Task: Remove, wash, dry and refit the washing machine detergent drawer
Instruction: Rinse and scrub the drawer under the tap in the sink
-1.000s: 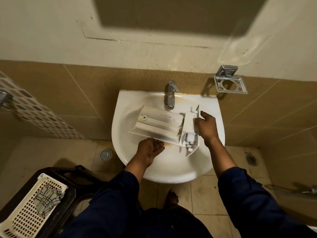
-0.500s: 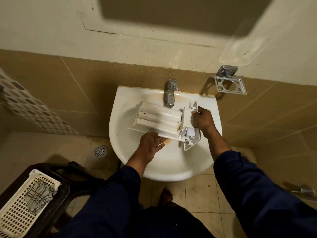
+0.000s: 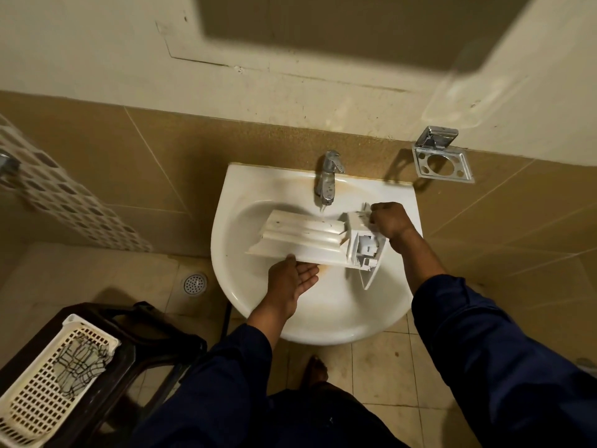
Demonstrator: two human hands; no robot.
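Observation:
The white detergent drawer point(image 3: 307, 236) lies upside down across the white washbasin point(image 3: 339, 318), its front panel at the right end. My right hand point(image 3: 389, 221) is closed on the top of that front end. My left hand point(image 3: 292, 279) is under the drawer's near edge, palm up with fingers spread, supporting it. The chrome tap point(image 3: 328, 179) stands just behind the drawer, with a thin drip at its spout.
A chrome holder point(image 3: 442, 156) is fixed to the tiled wall right of the basin. A dark stool point(image 3: 139, 337) at lower left carries a white perforated basket point(image 3: 42, 379) with a cloth in it. A floor drain point(image 3: 194, 283) sits left of the basin.
The drawer has stayed across the basin while my right hand shifted up onto its front end. My left hand remains under the near edge. The camera has moved slightly.

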